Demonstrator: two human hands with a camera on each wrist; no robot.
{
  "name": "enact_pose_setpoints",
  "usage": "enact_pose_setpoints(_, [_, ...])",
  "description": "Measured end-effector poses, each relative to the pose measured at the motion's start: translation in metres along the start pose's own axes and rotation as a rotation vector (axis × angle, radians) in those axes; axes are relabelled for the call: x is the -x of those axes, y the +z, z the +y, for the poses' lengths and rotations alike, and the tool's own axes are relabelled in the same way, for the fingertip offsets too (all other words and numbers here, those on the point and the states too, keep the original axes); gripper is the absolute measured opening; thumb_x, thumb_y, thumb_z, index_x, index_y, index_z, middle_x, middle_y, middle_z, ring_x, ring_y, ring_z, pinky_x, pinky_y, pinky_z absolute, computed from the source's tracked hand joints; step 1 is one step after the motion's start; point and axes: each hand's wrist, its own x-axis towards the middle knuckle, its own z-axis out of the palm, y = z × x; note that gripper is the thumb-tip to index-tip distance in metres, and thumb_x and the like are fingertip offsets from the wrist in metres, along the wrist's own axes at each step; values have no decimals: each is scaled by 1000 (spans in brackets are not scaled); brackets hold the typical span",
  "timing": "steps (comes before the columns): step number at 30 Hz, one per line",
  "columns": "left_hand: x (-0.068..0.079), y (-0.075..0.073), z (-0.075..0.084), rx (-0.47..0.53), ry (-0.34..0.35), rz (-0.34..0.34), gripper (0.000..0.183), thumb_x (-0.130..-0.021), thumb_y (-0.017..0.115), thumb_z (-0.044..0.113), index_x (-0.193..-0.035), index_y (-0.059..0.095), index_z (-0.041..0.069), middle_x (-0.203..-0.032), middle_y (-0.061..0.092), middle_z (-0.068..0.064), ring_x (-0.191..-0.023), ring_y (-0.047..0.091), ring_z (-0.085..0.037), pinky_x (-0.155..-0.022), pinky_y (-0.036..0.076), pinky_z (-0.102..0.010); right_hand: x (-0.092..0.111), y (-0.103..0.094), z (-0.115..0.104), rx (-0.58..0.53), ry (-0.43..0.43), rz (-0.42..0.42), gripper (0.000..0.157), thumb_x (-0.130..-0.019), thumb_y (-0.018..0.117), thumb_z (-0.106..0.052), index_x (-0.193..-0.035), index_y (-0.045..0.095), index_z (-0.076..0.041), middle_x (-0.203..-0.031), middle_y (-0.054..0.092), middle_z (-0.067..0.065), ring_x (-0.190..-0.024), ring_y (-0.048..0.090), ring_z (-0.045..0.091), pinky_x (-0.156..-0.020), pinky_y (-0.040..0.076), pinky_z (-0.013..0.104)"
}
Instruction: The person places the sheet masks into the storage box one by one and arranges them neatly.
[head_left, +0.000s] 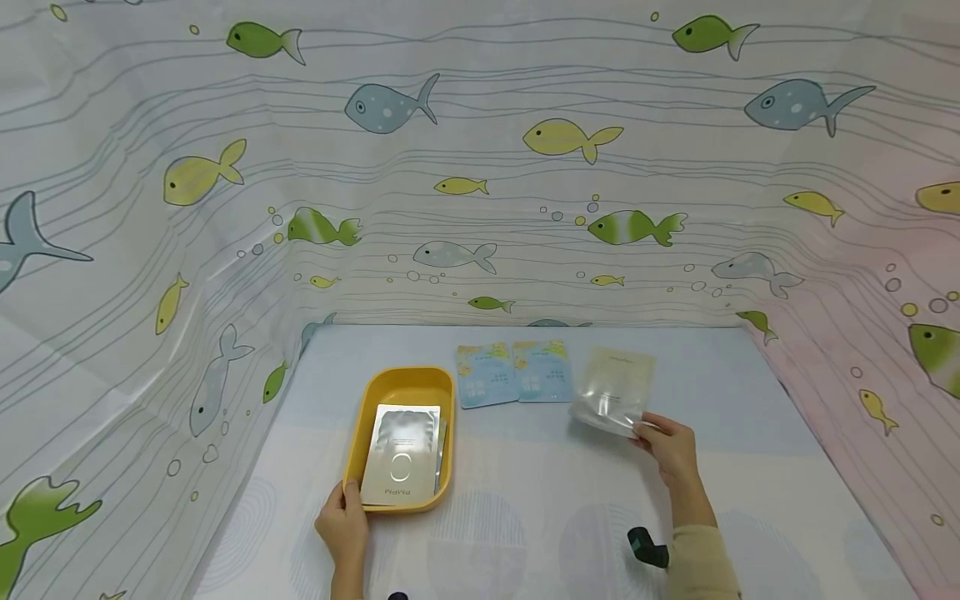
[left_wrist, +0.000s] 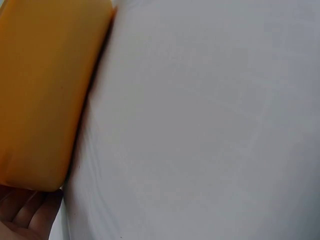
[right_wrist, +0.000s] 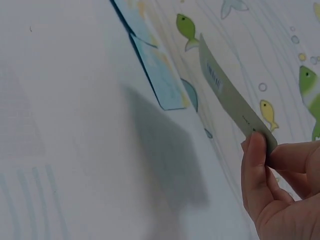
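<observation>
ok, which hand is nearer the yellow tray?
Left. The left hand grips the near-left corner of the yellow tray; the right hand is apart from it, off to the right, pinching a pale packet between its fingers.

Sachets (head_left: 487, 377) between tray (head_left: 411, 383) left, packet (head_left: 615, 387) right.

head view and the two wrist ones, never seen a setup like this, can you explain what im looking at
There's no machine: you're seeing a person's bare left hand and right hand. The wide picture comes from a camera on the head; the two closer ones come from a camera on each wrist. On the table lie two blue packets, and beside them is a yellow tray with a silver packet inside. The left hand grips the tray's near left corner. The right hand pinches a pale packet by its edge, above the table.
</observation>
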Motion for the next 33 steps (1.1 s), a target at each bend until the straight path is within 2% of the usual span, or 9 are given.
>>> enact_pose_setpoints(11, [1,1,0,-3,-2,4,21,-89,54,6,-87,69,-8,-79,69,-22,-64,55,-14,-57,35,-12,10,15,-7,-1,-47,-50,40,-84,56,13,-120,44,25,-78,63,-2,-66,64,8,-68,53,24])
enact_pose_setpoints(19, [0,1,0,8,-4,0,22,-89,53,7,-86,69,-8,-77,68,-21,-61,50,-5,-55,35,-13,17,34,-6,34,-66,-115,41,-86,56,11,-123,44,24,-86,63,4,-69,64,6,-69,53,24])
enact_pose_setpoints(28, [0,2,-1,10,-27,-5,22,-89,53,7,-88,70,-8,-80,69,-22,-64,51,-4,-57,35,-12,22,57,-6,27,-79,-192,38,-86,57,11,-121,47,23,-93,63,11,-71,64,8,-70,53,26])
enact_pose_setpoints(33, [0,1,-1,15,-16,-3,22,-89,54,6,-88,69,-8,-80,68,-23,-64,52,-5,-57,35,-12,24,68,-5,43,-99,-238,37,-86,57,10,-119,48,22,-98,63,16,-72,64,8,-70,53,26])
